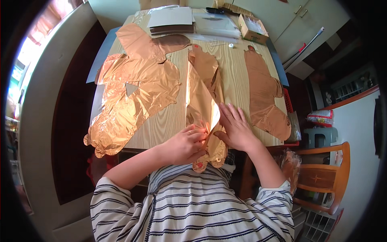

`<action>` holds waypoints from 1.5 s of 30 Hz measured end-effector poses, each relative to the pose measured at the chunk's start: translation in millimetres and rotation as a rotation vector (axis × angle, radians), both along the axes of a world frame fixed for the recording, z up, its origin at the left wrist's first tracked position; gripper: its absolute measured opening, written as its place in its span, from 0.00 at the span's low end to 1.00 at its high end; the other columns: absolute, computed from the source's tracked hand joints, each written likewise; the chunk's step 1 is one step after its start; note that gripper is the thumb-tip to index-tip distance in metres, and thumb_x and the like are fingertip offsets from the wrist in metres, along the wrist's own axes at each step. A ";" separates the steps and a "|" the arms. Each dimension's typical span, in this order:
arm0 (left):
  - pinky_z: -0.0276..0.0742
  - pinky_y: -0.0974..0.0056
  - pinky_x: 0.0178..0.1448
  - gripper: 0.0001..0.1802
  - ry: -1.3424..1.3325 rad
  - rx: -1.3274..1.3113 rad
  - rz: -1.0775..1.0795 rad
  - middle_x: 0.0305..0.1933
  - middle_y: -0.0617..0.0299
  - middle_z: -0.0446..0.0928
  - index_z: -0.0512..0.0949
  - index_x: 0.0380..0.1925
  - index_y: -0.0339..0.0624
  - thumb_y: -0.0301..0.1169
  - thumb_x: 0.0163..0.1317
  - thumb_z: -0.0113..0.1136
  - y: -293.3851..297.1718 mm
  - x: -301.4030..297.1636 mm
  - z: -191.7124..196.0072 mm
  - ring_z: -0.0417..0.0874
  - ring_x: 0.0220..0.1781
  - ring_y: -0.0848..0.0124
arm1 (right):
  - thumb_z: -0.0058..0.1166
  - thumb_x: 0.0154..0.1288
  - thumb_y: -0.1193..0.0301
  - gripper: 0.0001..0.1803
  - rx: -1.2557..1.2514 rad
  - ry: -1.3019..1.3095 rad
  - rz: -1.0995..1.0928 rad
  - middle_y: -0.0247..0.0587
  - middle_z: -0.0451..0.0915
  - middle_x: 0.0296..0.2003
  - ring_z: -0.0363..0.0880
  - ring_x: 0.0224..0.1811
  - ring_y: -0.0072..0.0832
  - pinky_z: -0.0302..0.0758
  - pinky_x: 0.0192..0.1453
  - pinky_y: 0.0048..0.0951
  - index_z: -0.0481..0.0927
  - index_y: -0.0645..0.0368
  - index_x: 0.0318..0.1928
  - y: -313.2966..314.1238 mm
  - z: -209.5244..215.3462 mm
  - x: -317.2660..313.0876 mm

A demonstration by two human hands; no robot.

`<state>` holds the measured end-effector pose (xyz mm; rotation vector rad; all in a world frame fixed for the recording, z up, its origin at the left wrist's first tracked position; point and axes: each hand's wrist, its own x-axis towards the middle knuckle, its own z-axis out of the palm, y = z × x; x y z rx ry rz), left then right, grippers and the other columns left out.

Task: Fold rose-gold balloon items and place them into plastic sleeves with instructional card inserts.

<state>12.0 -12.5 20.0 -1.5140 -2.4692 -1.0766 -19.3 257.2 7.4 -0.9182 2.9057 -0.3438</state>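
A flat, uninflated copper-coloured foil balloon [198, 97] lies partly folded along the middle of the table, its lower end hanging over the near edge. My left hand [186, 141] has its fingers curled at the near part of the fold, pinching the foil. On the right side of the same balloon my right hand [238, 128] rests with fingers stretched out, pressing down beside the folded edge. Left of it spreads a larger pile of crinkled copper foil balloons [133, 90], with a triangular gap in it. Another folded foil balloon [264, 94] lies to the right.
The wood-grain table [159, 127] holds a stack of white and brown card sheets [171, 20], clear plastic bags [215, 27] and a small cardboard box [253, 29] at the far side. A small white round object [231, 45] sits nearby. A wooden chair [322, 177] stands right.
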 end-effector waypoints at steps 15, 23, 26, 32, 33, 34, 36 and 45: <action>0.47 0.44 0.84 0.38 0.076 -0.339 0.318 0.79 0.45 0.61 0.64 0.74 0.36 0.49 0.72 0.56 -30.1 -68.2 -25.7 0.56 0.83 0.51 | 0.48 0.64 0.81 0.47 -0.057 -0.073 0.007 0.39 0.42 0.83 0.38 0.85 0.44 0.37 0.86 0.52 0.47 0.55 0.82 5.3 2.4 0.0; 0.47 0.42 0.83 0.39 0.127 -0.383 0.292 0.81 0.45 0.58 0.64 0.76 0.46 0.52 0.71 0.57 -31.9 -71.2 -25.6 0.56 0.82 0.47 | 0.49 0.62 0.81 0.48 -0.050 -0.044 0.030 0.42 0.44 0.83 0.38 0.85 0.45 0.36 0.86 0.52 0.47 0.57 0.82 7.1 0.2 -1.9; 0.48 0.41 0.83 0.38 0.119 -0.397 0.290 0.80 0.44 0.58 0.64 0.76 0.48 0.52 0.70 0.57 -32.3 -71.3 -23.0 0.56 0.82 0.47 | 0.50 0.63 0.80 0.44 -0.055 0.004 0.045 0.49 0.55 0.79 0.51 0.82 0.46 0.49 0.84 0.50 0.52 0.58 0.80 8.9 8.6 -6.9; 0.51 0.42 0.82 0.37 0.117 -0.357 0.294 0.79 0.44 0.60 0.66 0.74 0.48 0.51 0.70 0.56 -37.4 -71.6 -25.5 0.58 0.81 0.46 | 0.53 0.67 0.75 0.21 -0.530 0.150 -0.053 0.52 0.83 0.57 0.82 0.59 0.46 0.75 0.67 0.44 0.78 0.64 0.60 0.4 44.6 -37.5; 0.52 0.42 0.82 0.36 0.124 -0.339 0.292 0.78 0.44 0.61 0.67 0.74 0.47 0.50 0.71 0.55 -37.8 -73.1 -26.0 0.59 0.80 0.46 | 0.54 0.68 0.73 0.14 -0.548 0.206 0.007 0.47 0.85 0.49 0.83 0.52 0.43 0.76 0.61 0.44 0.82 0.64 0.52 -16.4 46.9 -36.0; 0.52 0.43 0.81 0.34 0.104 -0.301 0.300 0.77 0.44 0.63 0.68 0.73 0.45 0.49 0.71 0.55 -37.2 -74.4 -26.3 0.61 0.79 0.47 | 0.56 0.67 0.73 0.15 -0.491 0.192 0.077 0.46 0.84 0.49 0.82 0.54 0.42 0.75 0.62 0.44 0.83 0.61 0.53 -31.1 42.9 -32.4; 0.54 0.45 0.81 0.31 0.067 -0.229 0.305 0.75 0.45 0.66 0.70 0.70 0.43 0.46 0.72 0.55 -34.2 -79.2 -25.1 0.64 0.77 0.47 | 0.61 0.65 0.69 0.16 -0.368 0.200 0.212 0.43 0.83 0.49 0.81 0.54 0.40 0.72 0.64 0.43 0.84 0.58 0.52 -57.3 25.3 -22.4; 0.69 0.53 0.66 0.20 0.223 -0.195 0.472 0.62 0.55 0.78 0.79 0.55 0.40 0.37 0.67 0.61 -37.4 -120.6 -29.3 0.76 0.64 0.58 | 0.64 0.63 0.59 0.29 -0.210 0.284 0.221 0.53 0.76 0.60 0.72 0.61 0.45 0.70 0.63 0.42 0.79 0.65 0.59 -99.2 -1.8 1.3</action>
